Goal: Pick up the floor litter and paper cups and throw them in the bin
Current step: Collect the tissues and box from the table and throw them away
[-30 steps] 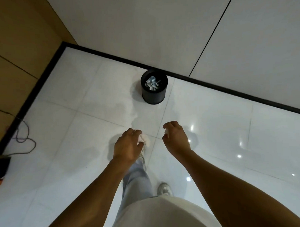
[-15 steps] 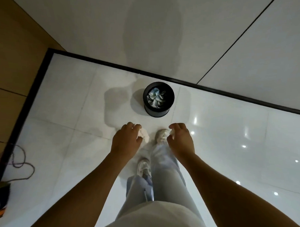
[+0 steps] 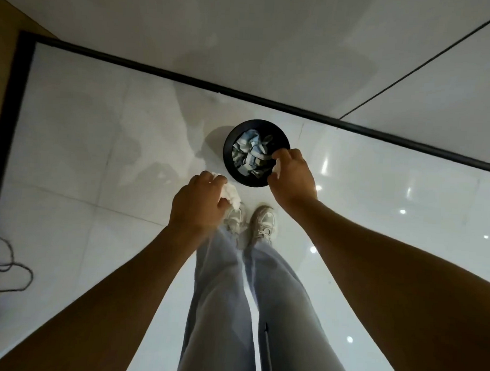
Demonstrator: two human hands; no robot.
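One bin (image 3: 228,159); two hands, each gripping one white wad.

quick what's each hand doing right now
Left hand: curled round a crumpled white paper wad, short of the bin.
Right hand: over the bin's rim, pinching a small white scrap.

A glossy white tiled floor (image 3: 81,140) carries a round black bin (image 3: 227,154) near its far edge, two pale sneakers (image 3: 263,222) just before it, and a dark cable (image 3: 10,268) looping along the left edge.
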